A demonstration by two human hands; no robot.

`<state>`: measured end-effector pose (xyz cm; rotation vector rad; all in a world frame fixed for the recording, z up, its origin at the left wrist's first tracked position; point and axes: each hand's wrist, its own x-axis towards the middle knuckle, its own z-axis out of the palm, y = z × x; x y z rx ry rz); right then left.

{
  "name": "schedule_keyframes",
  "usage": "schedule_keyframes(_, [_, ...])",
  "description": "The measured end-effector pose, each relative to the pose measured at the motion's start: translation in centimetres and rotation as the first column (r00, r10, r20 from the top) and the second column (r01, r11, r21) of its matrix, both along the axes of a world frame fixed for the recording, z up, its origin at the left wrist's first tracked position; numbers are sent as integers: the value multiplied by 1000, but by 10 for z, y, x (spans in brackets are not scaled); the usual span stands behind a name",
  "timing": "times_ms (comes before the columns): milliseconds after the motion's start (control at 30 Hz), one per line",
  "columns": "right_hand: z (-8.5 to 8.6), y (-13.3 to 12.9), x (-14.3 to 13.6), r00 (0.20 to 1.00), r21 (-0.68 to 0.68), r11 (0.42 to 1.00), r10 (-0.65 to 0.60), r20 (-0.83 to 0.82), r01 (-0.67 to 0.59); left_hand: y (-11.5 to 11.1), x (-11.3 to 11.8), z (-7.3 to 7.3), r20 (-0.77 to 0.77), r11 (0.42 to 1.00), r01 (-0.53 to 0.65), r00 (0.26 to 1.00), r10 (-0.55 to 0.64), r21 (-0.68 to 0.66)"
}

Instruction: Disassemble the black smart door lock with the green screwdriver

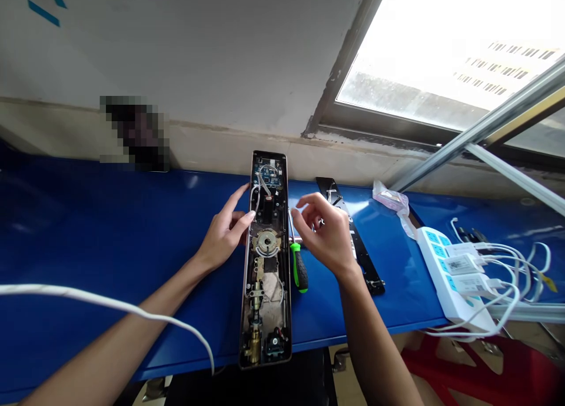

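While the left hand [225,229] is bracing the left side of a long black housing [282,288], the right hand [322,226] is hovering just beyond its right side. The housing is lying lengthwise on the blue table [145,235], its inside facing up and its near end reaching the table's front edge. The left grip is standing partly spread, the thumb pressing at the rim and the fingers running along the outer wall; whether they are curling underneath, one cannot tell. The right grip is bending loosely, thumb and forefinger nearly meeting, and one cannot tell whether they are pinching anything small. Inside the housing, a blue circuit board [270,175] is sitting at the far end, a round metal disc [273,239] is occupying the middle, and a brass cylinder [255,348] is resting at the near end. A green-and-black screwdriver [300,270] is lying close beside the right wall, its shaft pointing away from the person. Farther right, a black panel [368,265] is lying on the table, partly hiding behind the right hand. A white power strip [450,303] is holding white plugs [463,265] near the table's right end.
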<state>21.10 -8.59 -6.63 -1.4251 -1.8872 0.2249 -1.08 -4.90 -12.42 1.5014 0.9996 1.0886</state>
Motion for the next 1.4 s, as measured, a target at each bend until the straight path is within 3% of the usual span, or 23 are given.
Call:
schedule_keyframes(100, [24,24,-17,990,30,993,113,84,-116,3,-2,0,-8,1000,1,1000,0,23])
schedule_keyframes(167, [29,43,-27,976,34,985,162,146,-168,7,-2,-1,14,999,3,1000,-3,41])
schedule_keyframes(367, [13,75,-41,945,66,980,161,284,-187,25,6,-3,31,988,-89,996,86,126])
schedule_keyframes(600, [15,79,-40,926,73,977,165,339,-201,45,11,-2,52,977,-133,991,126,164])
schedule_keyframes(967, [-1,81,-46,933,167,957,176,313,-236,40,2,-7,53,982,-52,998,43,180])
schedule_keyframes(1200, [-12,82,-45,952,227,945,174,252,-233,39,0,-1,25,988,-28,999,25,152])
schedule_keyframes(1300, [-9,82,-45,962,261,938,173,212,-227,35,-1,3,2,989,-41,999,41,143])
schedule_keyframes(1400, [0,79,-45,972,294,934,156,174,-203,29,-4,7,-23,961,-113,992,123,251])
